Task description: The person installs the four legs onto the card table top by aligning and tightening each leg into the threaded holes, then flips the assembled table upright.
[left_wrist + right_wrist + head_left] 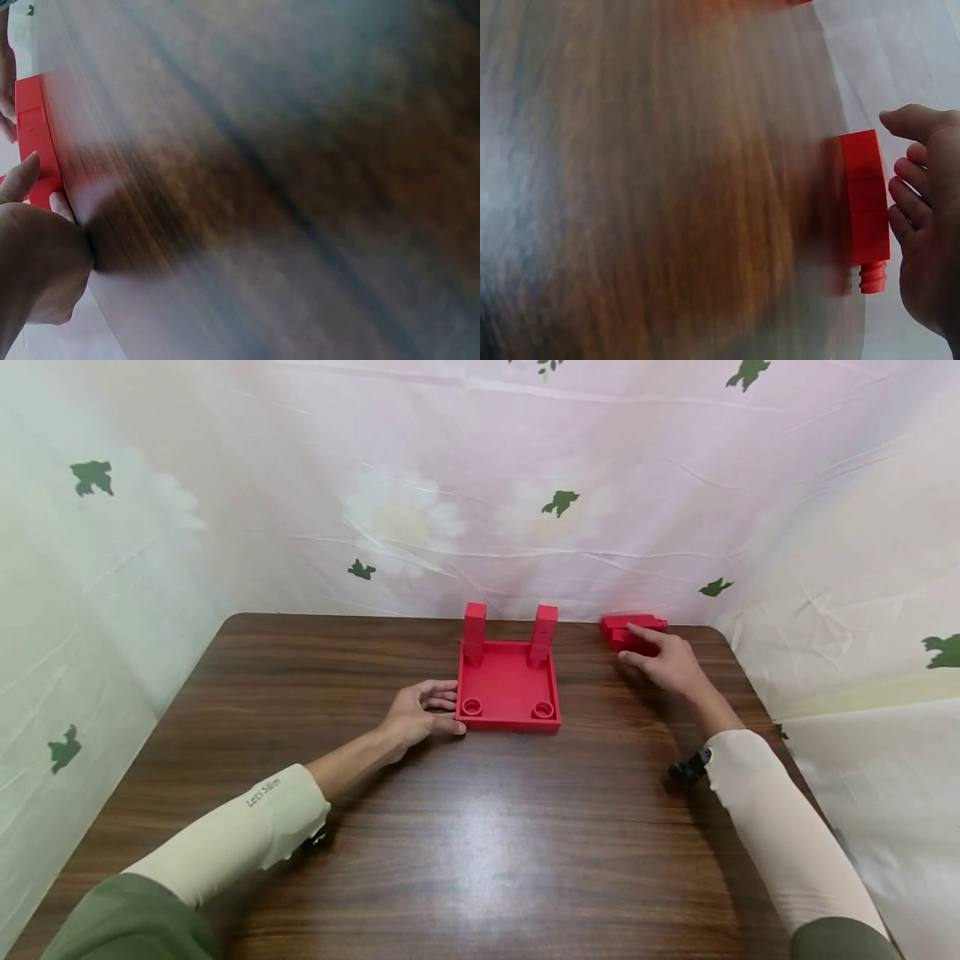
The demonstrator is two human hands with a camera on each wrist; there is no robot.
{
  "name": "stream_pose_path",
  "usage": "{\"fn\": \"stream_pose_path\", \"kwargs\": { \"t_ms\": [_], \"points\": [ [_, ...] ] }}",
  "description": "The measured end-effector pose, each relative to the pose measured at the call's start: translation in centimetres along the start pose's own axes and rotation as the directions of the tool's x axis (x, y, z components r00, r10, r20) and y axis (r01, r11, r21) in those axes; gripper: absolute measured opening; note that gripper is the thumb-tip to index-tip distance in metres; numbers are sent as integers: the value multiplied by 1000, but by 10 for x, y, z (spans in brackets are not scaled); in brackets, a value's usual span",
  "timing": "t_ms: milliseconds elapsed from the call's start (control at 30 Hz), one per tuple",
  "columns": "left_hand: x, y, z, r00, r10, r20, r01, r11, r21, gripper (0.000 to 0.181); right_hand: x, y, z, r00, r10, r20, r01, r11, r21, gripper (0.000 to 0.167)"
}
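A red square tray-like piece (507,689) lies on the table in the head view. Two red square posts stand upright at its far corners; round sockets show at its near corners. My left hand (422,717) holds its near left corner, thumb at the front and fingers along the left side. In the left wrist view, the thumb lies against the red piece (36,131). Far right, my right hand (670,662) hovers at red square posts (637,622), thumb and fingers apart. One post (867,199) has a threaded end in the right wrist view. Whether the fingertips touch it I cannot tell.
The brown wood-grain table (480,843) has rounded far corners. A pale curtain (465,477) with flowers and green leaf shapes hangs behind it and along both sides. The loose posts lie close to the table's far edge.
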State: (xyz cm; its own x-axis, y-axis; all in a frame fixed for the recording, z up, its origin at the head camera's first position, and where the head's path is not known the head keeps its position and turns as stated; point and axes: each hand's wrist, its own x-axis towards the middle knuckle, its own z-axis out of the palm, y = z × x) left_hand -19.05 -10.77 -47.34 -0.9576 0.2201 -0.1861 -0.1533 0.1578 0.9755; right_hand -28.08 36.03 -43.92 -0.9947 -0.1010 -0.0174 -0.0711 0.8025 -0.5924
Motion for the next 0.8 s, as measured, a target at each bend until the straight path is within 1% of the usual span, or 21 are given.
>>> {"fn": "stream_pose_path", "kwargs": {
  "t_ms": [133,333,633,800],
  "points": [
    [0,0,0,1000,-1,3,1,1000,4,83,0,0,-1,998,-13,62,18,996,-84,80],
    [-1,0,0,1000,-2,4,2,1000,3,83,0,-2,-3,992,-26,126,44,989,-140,84],
    [-3,2,0,1000,13,6,-13,1000,-4,82,1,-4,1,982,-49,184,86,977,-197,84],
    [-2,1,0,1000,5,8,-5,1000,0,82,-4,-8,4,978,-43,206,85,976,-200,87]
  ]
}}
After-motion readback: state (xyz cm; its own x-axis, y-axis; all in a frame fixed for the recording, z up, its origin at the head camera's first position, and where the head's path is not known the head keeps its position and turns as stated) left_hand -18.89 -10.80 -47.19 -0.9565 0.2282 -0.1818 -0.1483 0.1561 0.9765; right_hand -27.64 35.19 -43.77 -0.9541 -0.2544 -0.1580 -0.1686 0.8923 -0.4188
